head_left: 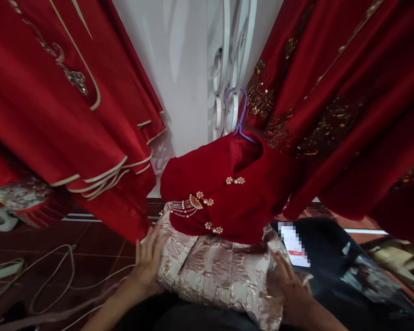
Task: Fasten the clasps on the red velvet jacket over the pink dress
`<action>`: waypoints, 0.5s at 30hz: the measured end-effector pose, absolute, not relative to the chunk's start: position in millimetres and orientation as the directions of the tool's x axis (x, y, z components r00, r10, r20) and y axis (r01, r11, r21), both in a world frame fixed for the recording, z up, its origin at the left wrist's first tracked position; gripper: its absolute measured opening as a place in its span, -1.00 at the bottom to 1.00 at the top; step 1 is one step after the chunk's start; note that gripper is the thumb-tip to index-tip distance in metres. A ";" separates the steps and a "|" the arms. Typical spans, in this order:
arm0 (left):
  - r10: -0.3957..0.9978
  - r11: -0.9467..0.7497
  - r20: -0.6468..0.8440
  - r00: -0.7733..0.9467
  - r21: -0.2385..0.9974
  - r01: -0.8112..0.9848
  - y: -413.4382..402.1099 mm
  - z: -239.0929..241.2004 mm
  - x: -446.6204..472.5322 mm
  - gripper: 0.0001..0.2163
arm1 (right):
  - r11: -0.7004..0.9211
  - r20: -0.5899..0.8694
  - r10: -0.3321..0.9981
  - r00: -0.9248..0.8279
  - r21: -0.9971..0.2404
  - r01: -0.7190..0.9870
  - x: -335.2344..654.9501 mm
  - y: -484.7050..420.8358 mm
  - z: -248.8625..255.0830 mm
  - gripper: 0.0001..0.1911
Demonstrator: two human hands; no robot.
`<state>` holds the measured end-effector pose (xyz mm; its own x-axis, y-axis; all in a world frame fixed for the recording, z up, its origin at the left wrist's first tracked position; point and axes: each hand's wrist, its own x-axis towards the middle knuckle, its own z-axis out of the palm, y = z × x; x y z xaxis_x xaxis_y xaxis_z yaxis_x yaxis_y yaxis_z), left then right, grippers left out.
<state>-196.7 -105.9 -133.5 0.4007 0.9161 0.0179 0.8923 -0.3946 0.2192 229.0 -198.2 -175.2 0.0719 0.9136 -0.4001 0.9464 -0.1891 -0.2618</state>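
A dark red garment [193,170] with pearl-flower fastenings and a beaded, fan-shaped ornament [193,202] lies before me, a purple hanger [240,120] in its neck opening. Below its hem, a bundle of pinkish, gold-patterned brocade fabric [214,271] rests close to my body. At the bundle's left side is my left hand [147,262], fingers stretched out and apart. My right hand [291,282] lies along the right side of the brocade with its fingers extended. Both hands appear to touch the fabric, and neither grips it.
Long red garments with pale piping [89,138] hang on the left, and gold-embroidered red ones [324,119] on the right. A white scrolled metal stand [224,69] rises behind. A lit phone [295,246] sits on a black bag [331,276]. White cables [51,276] trail over the tiled floor.
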 end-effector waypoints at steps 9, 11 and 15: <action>0.642 -0.664 -0.244 0.726 0.296 0.687 -115.5 -159.0 -140.4 -0.31 | -0.032 -0.127 0.992 0.003 -0.222 0.974 198.8 -195.1 -189.6 -0.10; 0.632 -0.660 -0.262 0.729 0.312 0.684 -105.9 -156.7 -138.7 -0.38 | -0.003 -0.038 0.999 -0.006 -0.223 0.975 198.8 -191.6 -185.7 -0.07; 0.579 -0.616 -0.398 0.712 0.358 0.701 -78.1 -142.9 -137.2 -0.40 | 0.099 0.024 0.995 -0.096 -0.305 0.947 190.9 -180.9 -170.7 0.04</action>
<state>-137.2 -78.1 -142.9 0.7120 0.5785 -0.3980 0.7012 -0.6164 0.3583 190.9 -180.9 -170.7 -0.0963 0.9950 0.0245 0.9473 0.0992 -0.3045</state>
